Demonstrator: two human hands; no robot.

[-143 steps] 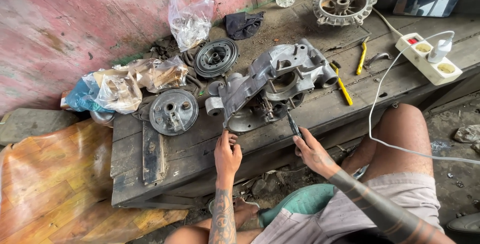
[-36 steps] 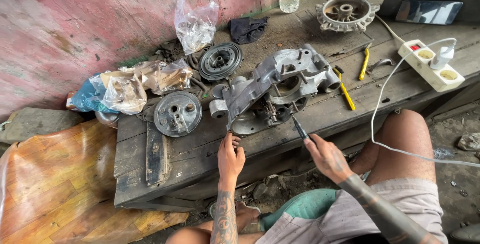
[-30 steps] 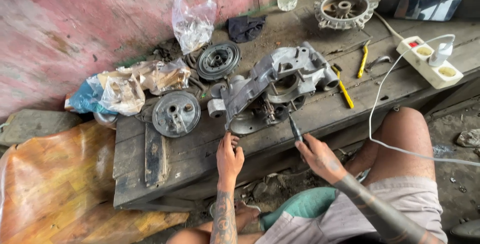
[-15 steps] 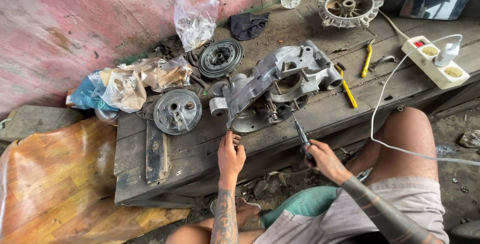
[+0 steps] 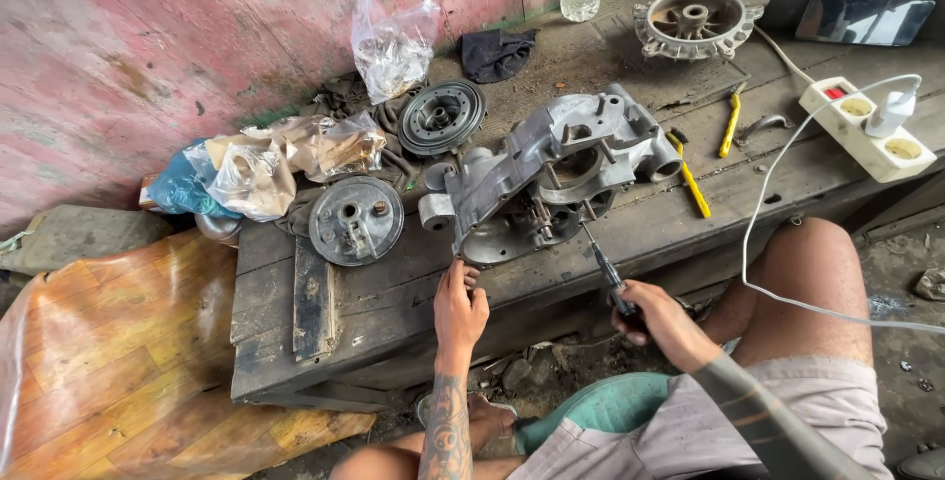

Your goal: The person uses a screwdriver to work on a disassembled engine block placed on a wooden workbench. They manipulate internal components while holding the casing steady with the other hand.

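screwdriver [image 5: 608, 275] gripped in right hand [image 5: 661, 320], tip at the lower edge of the grey engine casing [image 5: 551, 175] on the wooden bench [image 5: 394, 293]. left hand [image 5: 460, 305] braces the casing's near edge, fingers loosely curled. looks like fastener work; next move needs the tip seated square.

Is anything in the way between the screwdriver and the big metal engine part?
Nothing visible is. The right hand holds the screwdriver, whose tip already reaches the lower edge of the engine casing. The left hand touches the casing's near edge, off to the side.
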